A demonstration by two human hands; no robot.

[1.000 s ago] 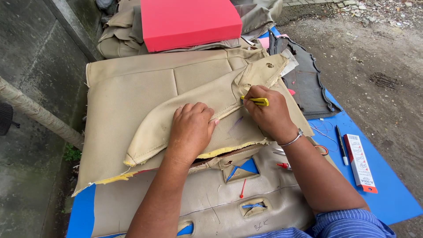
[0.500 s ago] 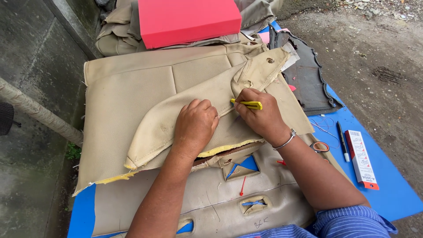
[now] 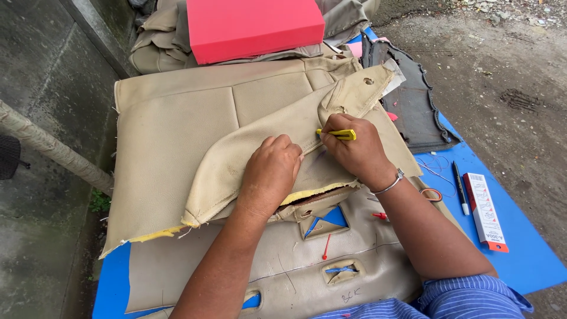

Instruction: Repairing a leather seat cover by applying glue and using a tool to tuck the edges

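My left hand (image 3: 270, 171) lies flat on a long beige upholstery piece (image 3: 236, 159), pinning it down near a seam. My right hand (image 3: 353, 147) is closed around a small yellow cutting tool (image 3: 339, 134), its tip at the seam of the same piece, just right of my left fingers. Yellow foam backing shows along the piece's torn lower edge. Underneath lies a larger beige seat cover (image 3: 171, 124), and another beige cover (image 3: 283, 266) with cut-out openings lies nearest me.
A red box (image 3: 254, 26) rests on more beige covers at the back. A dark grey cover (image 3: 413, 100) lies right. On the blue table (image 3: 520, 254) are a black pen (image 3: 460, 186), a narrow white-and-red carton (image 3: 485, 211) and loose thread. Concrete ground surrounds the table.
My right hand with the yellow tool has moved left and down along the seam, closer to my left hand. My left hand has stayed pressed on the beige piece.
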